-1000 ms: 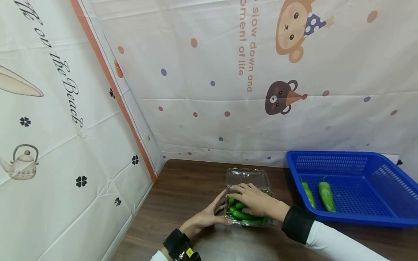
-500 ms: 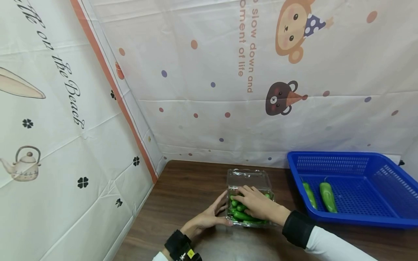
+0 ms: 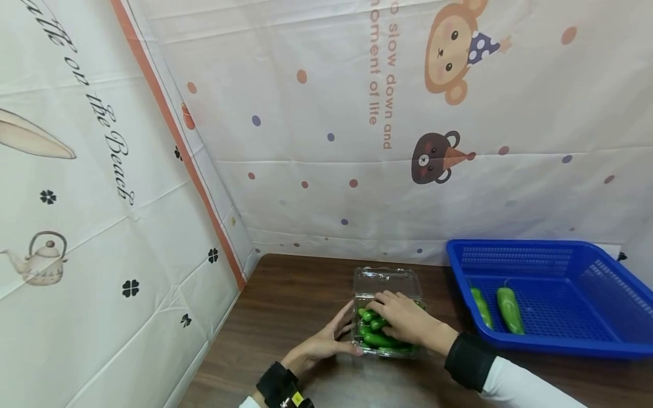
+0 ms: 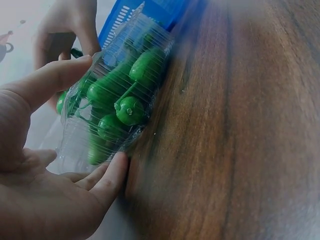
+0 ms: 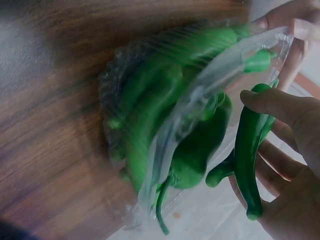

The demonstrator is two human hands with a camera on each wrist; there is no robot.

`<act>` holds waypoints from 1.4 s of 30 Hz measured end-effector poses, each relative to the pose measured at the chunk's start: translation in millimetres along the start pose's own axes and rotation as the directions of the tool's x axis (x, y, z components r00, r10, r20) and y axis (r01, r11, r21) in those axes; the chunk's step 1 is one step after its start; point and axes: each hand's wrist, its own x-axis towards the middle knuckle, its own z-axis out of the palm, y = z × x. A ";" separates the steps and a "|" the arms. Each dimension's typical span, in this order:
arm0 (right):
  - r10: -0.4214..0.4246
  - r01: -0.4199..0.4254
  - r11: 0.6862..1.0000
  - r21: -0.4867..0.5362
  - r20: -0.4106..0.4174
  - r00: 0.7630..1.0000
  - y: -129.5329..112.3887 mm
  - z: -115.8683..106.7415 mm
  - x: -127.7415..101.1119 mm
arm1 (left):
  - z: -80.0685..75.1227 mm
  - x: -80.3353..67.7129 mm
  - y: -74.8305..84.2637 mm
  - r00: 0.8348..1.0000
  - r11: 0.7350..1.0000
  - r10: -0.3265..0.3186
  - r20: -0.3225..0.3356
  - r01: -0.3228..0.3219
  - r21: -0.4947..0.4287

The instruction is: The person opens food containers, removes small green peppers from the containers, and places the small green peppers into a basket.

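"Currently, from your remote station, what does the left hand (image 3: 322,342) do?"

"I see it resting against the clear box (image 5: 161,140), thumb at the near left corner of the rim, the other fingers extended along the left wall. It is unclenched, the fingers spread."

"And the right hand (image 3: 406,318)?"

"On my right wrist view it grasps a green pepper (image 5: 245,155), the thumb near the upper end, the lower end close to the palm. A second pepper (image 5: 216,175) shows behind it; whether the fingers hold that one too, I cannot tell."

"Where is the grasped pepper?"

"I place it at the uncovered top of the box, beside the rim. More green peppers (image 3: 379,340) lie inside, visible through the ribbed plastic. The lid (image 3: 386,281) stands back on the far side."

"What surrounds them?"

"The box sits on a brown wooden table (image 3: 285,294). To its right I note a blue basket (image 3: 561,345) containing two larger, paler peppers (image 3: 510,310) near its left wall. A printed sheet (image 3: 301,136) hangs behind."
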 end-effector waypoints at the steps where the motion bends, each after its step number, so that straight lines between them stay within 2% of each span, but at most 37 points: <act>1: -0.001 0.001 1.000 -0.006 -0.012 1.000 0.8 -1.0 -0.2 | -0.3 -0.4 0.0 1.000 1.000 0.000 -0.002 0.000 0.002; 7: 0.023 -0.021 0.999 0.024 -0.105 0.994 4.4 -7.9 -1.4 | -0.4 -1.1 0.7 1.000 1.000 0.000 -0.014 0.001 0.002; 11: 0.015 -0.007 0.999 0.041 -0.210 0.977 9.6 -23.6 -2.0 | 1.1 -1.7 0.5 1.000 1.000 -0.010 -0.016 0.010 -0.002; 15: 0.035 -0.031 0.999 0.018 -0.312 0.950 27.1 -65.0 -2.3 | 3.0 -1.4 0.0 1.000 1.000 -0.003 -0.008 0.003 0.008; 19: 0.097 -0.115 0.993 -0.026 -0.366 0.925 51.1 -119.5 -9.4 | 3.4 -1.6 -1.5 1.000 1.000 0.008 -0.005 -0.008 0.003; 23: 0.195 -0.231 0.972 -0.050 -0.377 0.905 71.9 -161.8 -27.3 | 3.5 -2.7 -2.1 1.000 1.000 0.017 -0.004 -0.017 -0.002; 28: 0.312 -0.352 0.936 -0.027 -0.406 0.859 95.9 -186.4 -49.9 | 0.8 -2.0 0.7 1.000 1.000 0.019 0.000 -0.019 -0.002; 31: 0.393 -0.413 0.910 0.031 -0.383 0.836 109.5 -191.0 -60.5 | -0.4 0.1 3.1 1.000 1.000 0.027 0.005 -0.027 -0.002; 36: 0.525 -0.505 0.851 0.146 -0.285 0.802 127.0 -185.1 -75.8 | 0.5 -0.8 2.3 0.999 1.000 0.030 0.014 -0.030 -0.006; 42: 0.610 -0.582 0.792 0.184 -0.202 0.766 143.2 -175.9 -87.6 | 0.7 -1.6 0.3 1.000 1.000 0.019 0.020 -0.019 -0.004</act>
